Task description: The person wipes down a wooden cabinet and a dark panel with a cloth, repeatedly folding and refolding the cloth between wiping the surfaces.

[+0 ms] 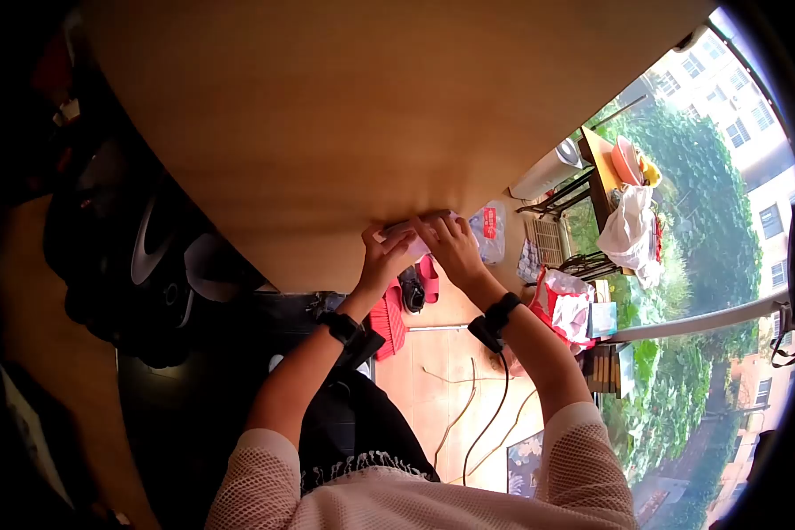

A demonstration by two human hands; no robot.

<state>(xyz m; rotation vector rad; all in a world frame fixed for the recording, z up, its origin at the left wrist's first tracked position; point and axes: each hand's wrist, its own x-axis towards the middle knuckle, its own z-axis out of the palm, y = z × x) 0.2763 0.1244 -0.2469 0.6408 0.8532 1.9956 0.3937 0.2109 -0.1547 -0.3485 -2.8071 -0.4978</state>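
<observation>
Evidently I am midway through handling this small pale pink thing (397, 237); my left hand (382, 263) and right hand (453, 251) both have it, fingers curled in with little opening, at the near edge of the worktop (327, 132); it is taken up, but letting go is left. Whether it rests on the wood, or what has been finished on it, I cannot tell, my fingers covering much of it; beyond lies a clear plastic bag (489, 234).
</observation>
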